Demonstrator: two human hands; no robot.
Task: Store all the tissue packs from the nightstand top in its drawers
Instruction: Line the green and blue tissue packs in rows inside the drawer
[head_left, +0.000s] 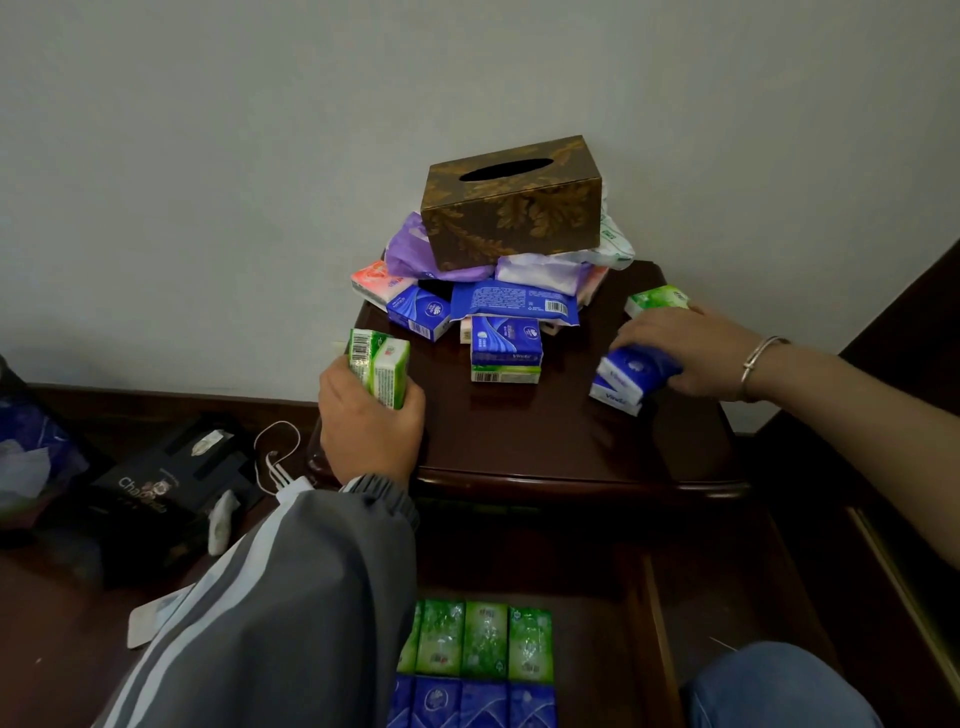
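Observation:
On the dark nightstand top (545, 431) lies a heap of tissue packs (514, 304) against the wall, blue, purple, pink and white. My left hand (366, 426) grips two green packs (379, 366) at the top's left edge. My right hand (691, 353) grips two blue packs (631, 376) on the right side, and a green pack (657, 300) lies just behind its fingers. A blue pack stacked on a green one (506, 351) stands in the middle. Below, the open drawer (644, 623) holds rows of green packs (483, 639) and blue packs (478, 701).
A brown patterned tissue box (511, 200) sits on top of the heap. Left of the nightstand, on the floor, are a black box (166, 483), a white cable (275, 457) and a purple bag (36, 447). My knee (769, 686) is at the lower right.

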